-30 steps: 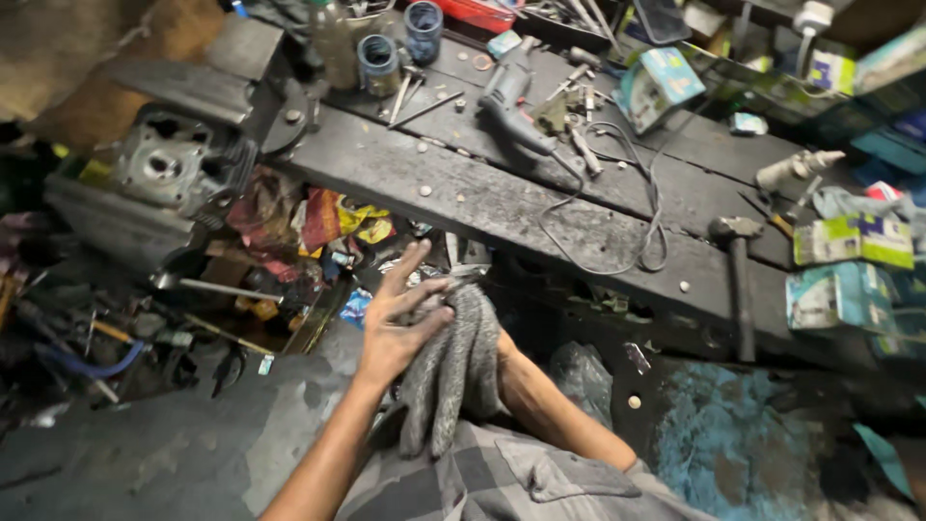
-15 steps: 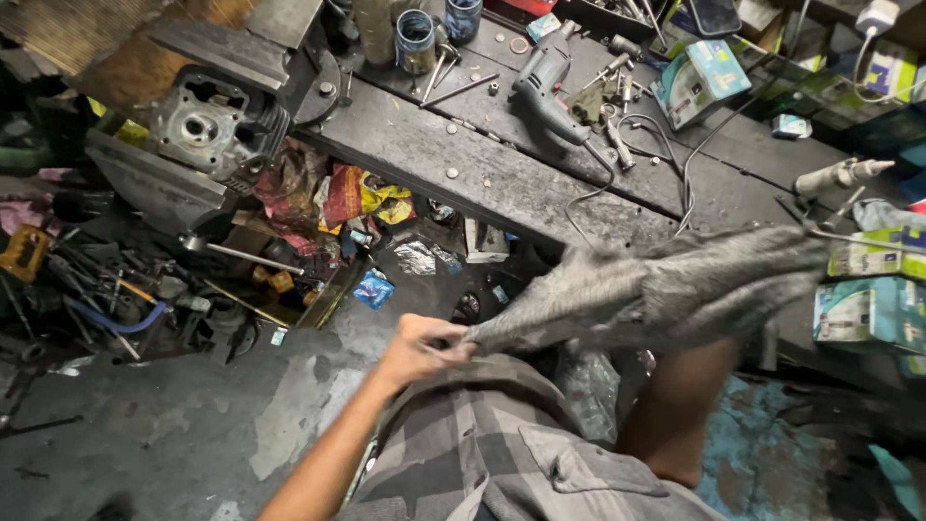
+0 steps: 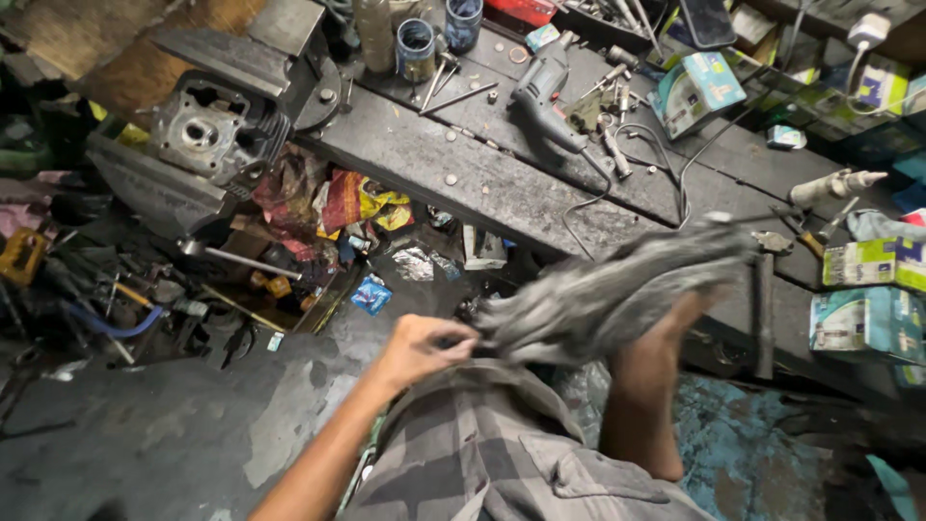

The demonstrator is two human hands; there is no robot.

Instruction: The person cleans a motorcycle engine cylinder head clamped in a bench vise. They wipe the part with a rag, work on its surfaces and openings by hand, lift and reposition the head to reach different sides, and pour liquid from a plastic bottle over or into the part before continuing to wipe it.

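The left hand is pinching the cuff end of a grey knitted work glove, its fingers curled tight around the bunched fabric. The right hand is lying under the glove's far end, and mostly hidden by it (whether those fingers are clenched or slack, I cannot tell); the forearm is rising bare from a checked shirt. Beyond the fingers a dark, grimy metal workbench is running slantwise, with a grey power drill and its trailing cord lying on it, next to loose bolts and small cardboard boxes. To the left of the fingers an engine cylinder block is sitting among crumpled coloured wrappers. The concrete floor below is looking stained and oily.
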